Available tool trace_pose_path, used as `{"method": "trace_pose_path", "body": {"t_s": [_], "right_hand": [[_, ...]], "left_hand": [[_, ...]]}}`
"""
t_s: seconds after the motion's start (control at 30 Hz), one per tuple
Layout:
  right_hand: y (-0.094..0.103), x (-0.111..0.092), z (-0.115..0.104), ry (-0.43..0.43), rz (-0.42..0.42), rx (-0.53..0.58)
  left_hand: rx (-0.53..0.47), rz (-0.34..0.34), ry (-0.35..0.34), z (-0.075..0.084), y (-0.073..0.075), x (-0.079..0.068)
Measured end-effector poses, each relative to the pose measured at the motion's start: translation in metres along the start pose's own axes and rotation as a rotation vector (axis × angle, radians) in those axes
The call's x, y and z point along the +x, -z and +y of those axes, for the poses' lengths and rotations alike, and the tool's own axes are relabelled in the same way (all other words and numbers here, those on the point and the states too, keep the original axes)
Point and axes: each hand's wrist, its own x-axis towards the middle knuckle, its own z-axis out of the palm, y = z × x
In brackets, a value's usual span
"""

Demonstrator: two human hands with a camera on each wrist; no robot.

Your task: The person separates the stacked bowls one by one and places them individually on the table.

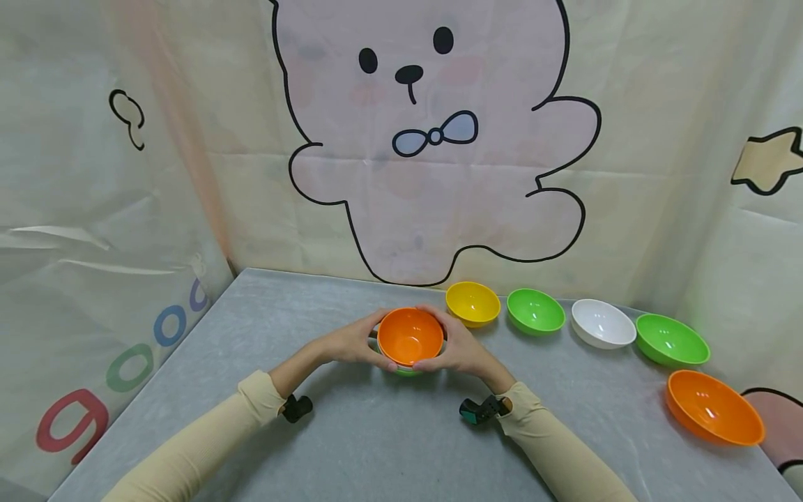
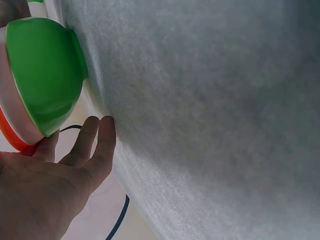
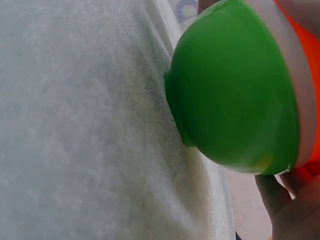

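Observation:
A small orange bowl (image 1: 410,338) sits in a white bowl (image 3: 290,50), which sits in a green bowl (image 2: 47,75), all stacked upright. In the wrist views the green bowl's foot is at the grey tabletop. My left hand (image 1: 360,341) curves round the orange bowl's left side, thumb at the front; some of its fingers stretch out beside the stack in the left wrist view. From the right, my right hand (image 1: 462,346) grips the same bowl, its thumb also at the front rim. The white bowl is mostly hidden between the other two.
Along the table's back and right edge stand a yellow bowl (image 1: 473,305), a green bowl (image 1: 536,312), a white bowl (image 1: 603,325), a larger green bowl (image 1: 673,341) and a large orange bowl (image 1: 715,408). A printed cloth (image 1: 251,174) hangs behind the grey table (image 1: 376,446).

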Motion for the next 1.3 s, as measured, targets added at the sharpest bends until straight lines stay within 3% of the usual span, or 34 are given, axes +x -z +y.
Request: {"method": "trace_pose_path", "body": {"t_s": [0.23, 0.43, 0.7, 0.9, 1.3], "right_hand": [[0.005, -0.006, -0.033, 0.031, 0.006, 0.026], [0.011, -0.007, -0.043, 0.037, 0.032, 0.026], [0.025, -0.005, -0.050, 0.123, 0.074, 0.033], [0.031, -0.004, -0.029, 0.092, 0.101, -0.013], [0.047, -0.023, -0.024, 0.096, 0.123, 0.031]], "left_hand": [[-0.012, -0.003, 0.000, 0.001, 0.000, 0.001], [-0.017, 0.002, -0.014, -0.002, 0.000, 0.002], [0.000, -0.001, -0.011, -0.002, 0.000, 0.002], [0.011, 0.002, 0.007, -0.003, 0.000, 0.002], [0.077, 0.032, 0.066, 0.002, -0.003, 0.001]]}}
